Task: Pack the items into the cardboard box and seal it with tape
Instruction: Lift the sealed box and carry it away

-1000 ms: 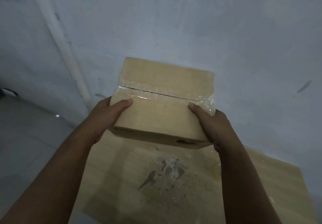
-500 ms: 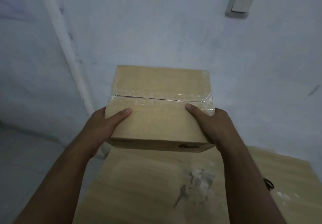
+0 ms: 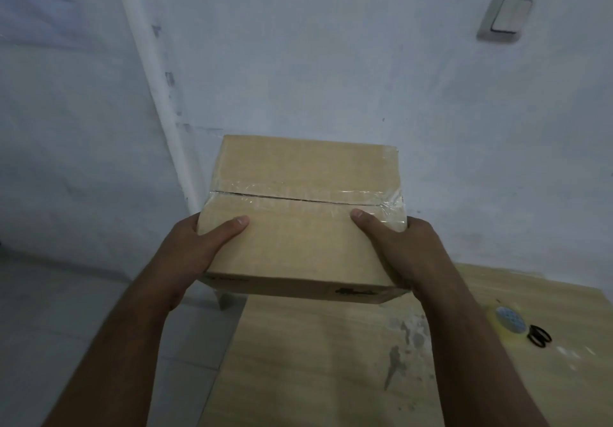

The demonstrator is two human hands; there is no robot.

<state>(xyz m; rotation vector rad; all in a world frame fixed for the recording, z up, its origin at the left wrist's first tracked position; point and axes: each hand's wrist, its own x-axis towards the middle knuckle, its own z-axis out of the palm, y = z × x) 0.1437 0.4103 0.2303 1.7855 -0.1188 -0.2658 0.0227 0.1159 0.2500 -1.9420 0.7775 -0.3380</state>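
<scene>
A closed cardboard box [image 3: 305,240] is held in the air above the far left corner of the wooden table [image 3: 315,360]. Clear tape [image 3: 308,196] runs along the seam between its top flaps and wraps over the right edge. My left hand [image 3: 199,247] grips the box's left side, thumb lying on the top. My right hand [image 3: 394,247] grips the right side the same way. What is inside the box is hidden.
A roll of tape [image 3: 509,320] and black scissors [image 3: 539,336] lie on the table at the right. A white wall with a pipe [image 3: 159,94] and a light switch [image 3: 506,15] is close behind. Tiled floor [image 3: 66,320] lies to the left.
The view has swung left and the box sits lower in the frame, now over the table's left corner. Both hands keep the same grip. The tape roll and scissors have come into sight.
</scene>
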